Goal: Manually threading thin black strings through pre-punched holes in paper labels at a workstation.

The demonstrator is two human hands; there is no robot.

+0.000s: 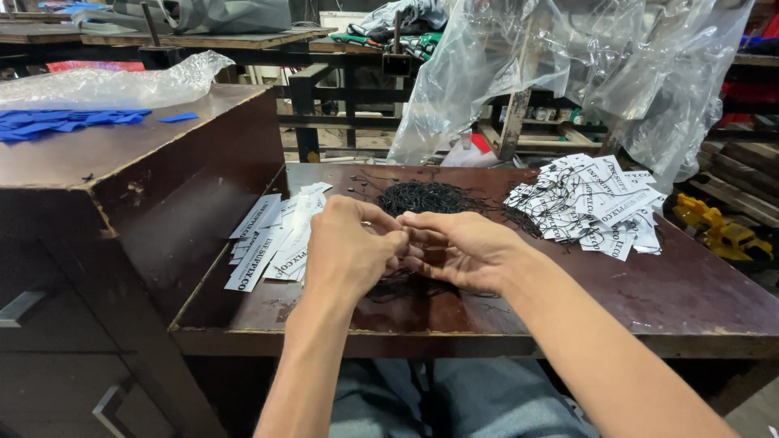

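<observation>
Cords in a black tangled heap (428,197) lie on the dark brown table (690,300) just beyond my fingertips. Left of my left hand (350,247), flat white paper tags (272,239) spread in a loose fan against the side of a taller cabinet (122,174). Right of my right hand (461,250), a second pile of white tags with black strings attached (596,204). Clear plastic sheeting (568,65) hangs past that pile. Blue fabric scraps (65,123) sit on the cabinet top, far to my left. Nothing blocks the view of my hands, though the fingers hide what they pinch.

Loose strands of cord (410,284) trail under my palms; too thin and tangled to give one direction or a long axis.

Both hands meet at the fingertips, curled nearly closed. Left thumb and forefinger pinch together against the right fingertips, with a thin black cord between them as far as I can tell. Right hand's fingers are bent, grasping the same spot.
</observation>
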